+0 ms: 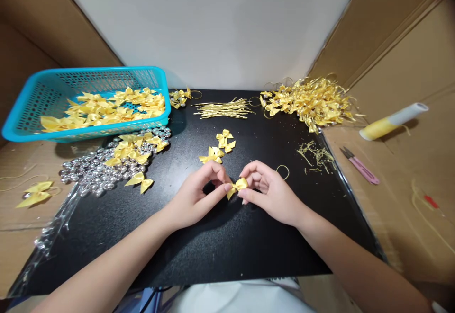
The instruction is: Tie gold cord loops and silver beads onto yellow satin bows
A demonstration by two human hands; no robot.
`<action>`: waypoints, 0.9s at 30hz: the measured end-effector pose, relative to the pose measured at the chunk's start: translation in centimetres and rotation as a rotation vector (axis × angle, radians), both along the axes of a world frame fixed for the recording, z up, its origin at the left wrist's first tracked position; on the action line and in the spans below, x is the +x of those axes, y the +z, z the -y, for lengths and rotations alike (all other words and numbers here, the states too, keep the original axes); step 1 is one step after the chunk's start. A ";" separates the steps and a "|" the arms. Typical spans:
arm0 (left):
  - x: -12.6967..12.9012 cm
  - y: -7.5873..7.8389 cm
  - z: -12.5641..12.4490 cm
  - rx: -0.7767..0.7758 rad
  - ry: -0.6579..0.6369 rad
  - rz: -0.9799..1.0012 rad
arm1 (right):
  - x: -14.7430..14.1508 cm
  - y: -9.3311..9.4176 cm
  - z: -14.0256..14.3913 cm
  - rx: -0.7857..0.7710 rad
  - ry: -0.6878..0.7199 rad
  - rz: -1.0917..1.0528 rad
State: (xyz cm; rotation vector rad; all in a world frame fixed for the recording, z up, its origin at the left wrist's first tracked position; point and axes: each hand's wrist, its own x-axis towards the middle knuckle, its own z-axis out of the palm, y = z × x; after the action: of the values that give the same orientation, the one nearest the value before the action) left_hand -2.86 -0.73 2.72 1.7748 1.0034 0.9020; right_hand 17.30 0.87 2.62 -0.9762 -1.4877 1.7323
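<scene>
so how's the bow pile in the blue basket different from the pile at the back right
The bows in the blue basket are plain flat ribbon bows, held inside its walls. The back right pile lies loose on the black mat, and its bows are tangled with thin gold cord loops. Both piles are the same yellow as the bow pinched between the left hand and right hand.

No writing, label, brand, number or sign can be read anywhere in this view.
</scene>
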 end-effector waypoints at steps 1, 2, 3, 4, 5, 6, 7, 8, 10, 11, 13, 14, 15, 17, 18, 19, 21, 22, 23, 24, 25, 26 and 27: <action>-0.1 0.1 0.0 0.038 0.013 -0.033 | 0.0 0.0 0.0 0.008 -0.008 0.003; -0.1 0.1 0.0 0.073 0.030 -0.068 | 0.0 -0.1 0.0 0.019 -0.016 0.009; -0.3 0.2 -0.1 0.109 0.057 -0.099 | 0.0 -0.1 0.0 0.029 -0.026 0.017; -0.5 0.3 -0.3 0.148 0.108 -0.124 | 0.0 -0.2 0.0 0.035 -0.037 0.024; -0.8 0.3 -0.6 0.186 0.191 -0.136 | 0.0 -0.3 0.0 0.034 -0.048 0.029; -1.1 0.4 -1.0 0.235 0.308 -0.121 | 0.0 -0.4 -0.1 0.028 -0.063 0.031; -1.6 0.5 -1.4 0.288 0.455 -0.085 | 0.1 -0.5 -0.1 0.020 -0.082 0.031; -2.2 0.6 -1.9 0.345 0.612 -0.025 | 0.1 -0.6 -0.2 0.014 -0.100 0.029; -3.5 0.9 -2.7 0.510 0.868 0.102 | 0.1 -0.7 -0.3 0.015 -0.130 0.029; -4.2 1.1 -3.0 0.588 0.971 0.078 | 0.1 -0.8 -0.3 0.019 -0.140 0.031; -5.3 1.6 -3.1 0.766 1.173 -0.113 | 0.1 -0.9 -0.4 0.025 -0.148 0.032; -5.7 1.9 -3.1 0.809 1.227 -0.243 | 0.1 -1.0 -0.5 0.027 -0.149 0.033; -6.0 2.1 -3.0 0.812 1.216 -0.376 | 0.1 -1.0 -0.5 0.029 -0.152 0.036; -6.1 2.2 -2.8 0.991 1.176 -0.449 | 0.1 -1.1 -0.6 0.036 -0.157 0.043; -5.9 2.1 -2.7 0.954 1.057 -0.520 | 0.1 -1.2 -0.6 0.040 -0.159 0.050; -5.5 1.9 -2.7 0.874 0.892 -0.608 | 0.1 -1.2 -0.6 0.044 -0.159 0.056; -4.7 1.1 -2.8 0.675 0.616 -0.775 | 0.1 -1.2 -0.6 0.050 -0.159 0.067; -4.2 0.7 -2.9 0.558 0.516 -0.870 | 0.1 -1.1 -0.6 0.052 -0.158 0.071; -3.9 0.3 -3.0 0.482 0.454 -0.927 | 0.1 -1.1 -0.6 0.054 -0.156 0.075; -3.5 -0.1 -3.0 0.422 0.401 -0.969 | 0.1 -1.1 -0.6 0.056 -0.155 0.078; -3.3 -0.4 -3.0 0.388 0.372 -0.994 | 0.1 -1.0 -0.6 0.059 -0.153 0.079; -3.2 -0.5 -3.1 0.371 0.355 -1.004 | 0.1 -1.0 -0.6 0.063 -0.151 0.081; -3.1 -0.6 -3.1 0.360 0.348 -1.006 | 0.1 -1.0 -0.6 0.067 -0.149 0.083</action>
State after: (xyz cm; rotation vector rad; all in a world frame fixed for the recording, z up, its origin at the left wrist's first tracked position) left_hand -5.95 2.34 2.09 2.4740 1.9120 0.3401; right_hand 17.43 1.47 1.62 -1.1062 -1.4756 1.5447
